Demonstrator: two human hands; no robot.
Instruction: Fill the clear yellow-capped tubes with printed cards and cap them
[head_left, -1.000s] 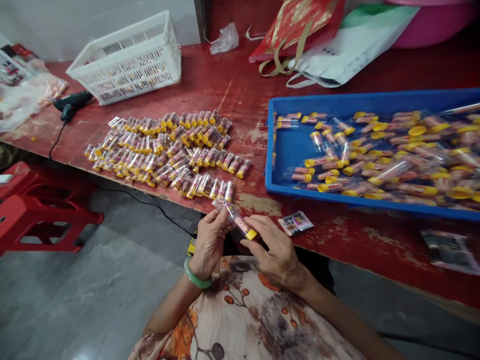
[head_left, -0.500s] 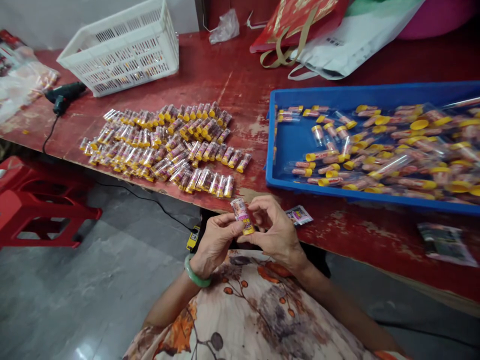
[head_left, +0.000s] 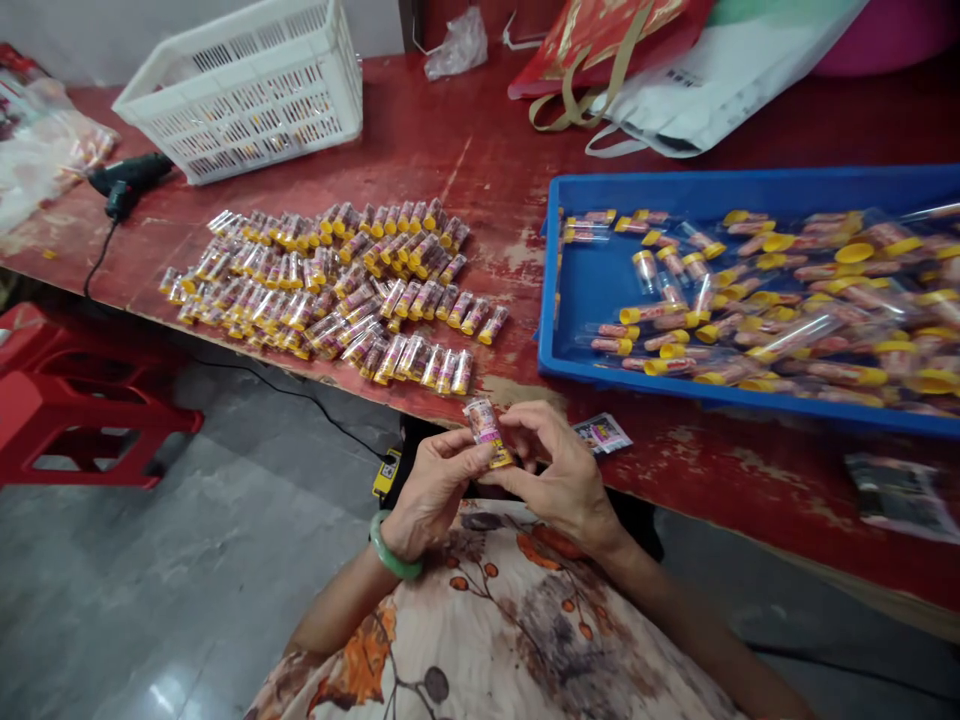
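Note:
In front of my lap is a small clear tube [head_left: 486,425] with a yellow cap at its lower end and a printed purple, white and yellow sleeve around it. The thumb and fingers of my left hand [head_left: 435,485] pinch it from the left. My right hand [head_left: 562,470] curls around its right side, thumb by the yellow end and fingertips at the sleeve. Just beyond, on the red table [head_left: 517,260], lie rows of sleeved tubes [head_left: 409,355]. A small stack of flat printed sleeves [head_left: 604,433] lies right of my hands.
A blue tray [head_left: 553,270] of yellow-capped tubes stands at right. Behind the rows are a white slatted basket [head_left: 247,100] and a dark heat gun [head_left: 127,180] with a cord. Bags [head_left: 675,110] lie at the back; a dark packet [head_left: 900,495] is right; red stools [head_left: 90,410] stand left.
The view has shifted slightly, so the tray and table things sit a little farther right. Both hands stay on the tube, which has barely turned between the fingers.

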